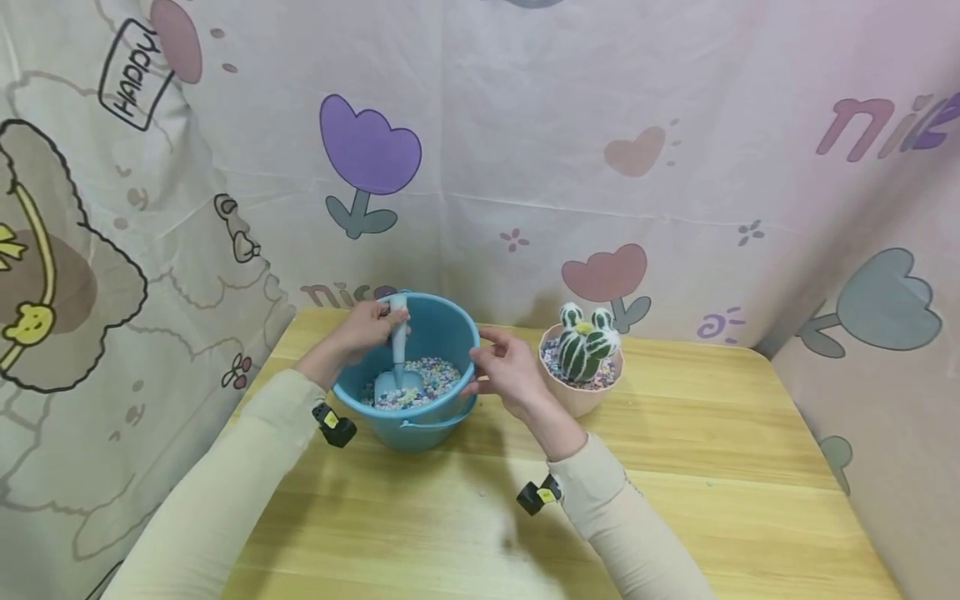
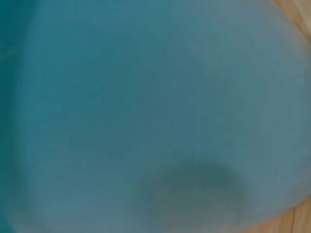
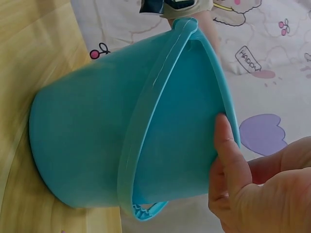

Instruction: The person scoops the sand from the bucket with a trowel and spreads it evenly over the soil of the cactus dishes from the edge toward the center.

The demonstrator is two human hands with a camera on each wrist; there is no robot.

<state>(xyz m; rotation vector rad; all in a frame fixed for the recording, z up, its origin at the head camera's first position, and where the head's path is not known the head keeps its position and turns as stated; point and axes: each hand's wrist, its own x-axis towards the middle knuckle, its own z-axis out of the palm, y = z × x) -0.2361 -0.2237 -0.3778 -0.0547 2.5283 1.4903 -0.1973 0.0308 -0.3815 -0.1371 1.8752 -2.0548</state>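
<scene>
A light blue bucket [image 1: 420, 429] stands on the table, holding small multicoloured pebbles [image 1: 438, 375]. My left hand [image 1: 363, 325] reaches over its left rim and grips the upright handle of a pale blue toy shovel [image 1: 399, 342]. The shovel's blade is down among the pebbles. At the right rim, my right hand [image 1: 510, 367] holds the bucket; the right wrist view shows a fingertip [image 3: 223, 126] against the outer wall just below the rim. Only blurred blue bucket wall [image 2: 146, 97] fills most of the left wrist view.
Right of the bucket, close by my right hand, a green-and-white cactus [image 1: 585, 350] sits in a pink pot [image 1: 581, 400] topped with similar pebbles. The bucket's carrying handle [image 1: 442, 421] hangs at its front. A printed cloth [image 1: 487, 167] rises behind the wooden table [image 1: 420, 525].
</scene>
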